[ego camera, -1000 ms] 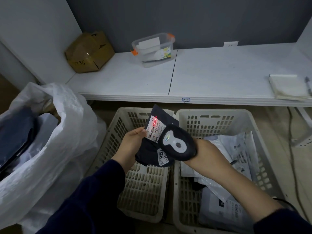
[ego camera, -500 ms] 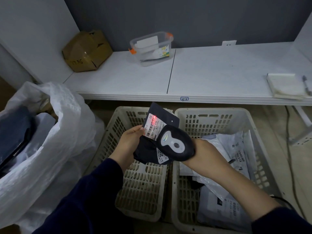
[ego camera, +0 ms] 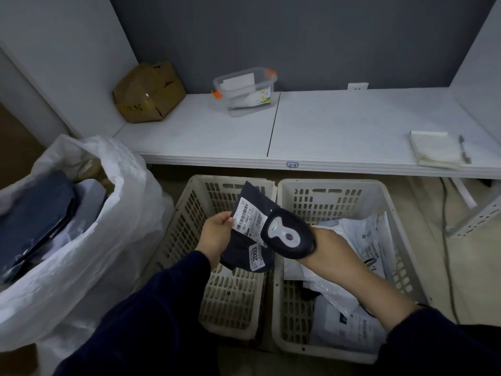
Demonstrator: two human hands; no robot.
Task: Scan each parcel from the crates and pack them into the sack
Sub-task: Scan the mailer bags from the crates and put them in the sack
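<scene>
Left grip (ego camera: 217, 237) pinches a dark parcel (ego camera: 240, 253) at its left edge, thumb on the white barcode label (ego camera: 249, 218); the parcel is held upright above the left crate (ego camera: 187, 218). A second small label (ego camera: 256, 255) reading "2003" sits low on the parcel. Right grip (ego camera: 328, 248) is wrapped round a black handheld scanner (ego camera: 287, 234) — its head points at the barcode label, just beside it, overlapping the parcel's right edge. Right crate (ego camera: 333, 183), side by side with the left one, holds white and grey parcels (ego camera: 352, 240) in a loose heap. White sack (ego camera: 113, 213) stands open left of the crates, a dark-wrapped bundle (ego camera: 35, 213) and paler ones inside. Behind the crates, a white surface (ego camera: 339, 126) carries a dented cardboard box (ego camera: 149, 92), a clear lidded tub (ego camera: 245, 90) with orange clips, and — at far right — a folded white cloth (ego camera: 433, 147) with a pen (ego camera: 464, 147) beside it.
</scene>
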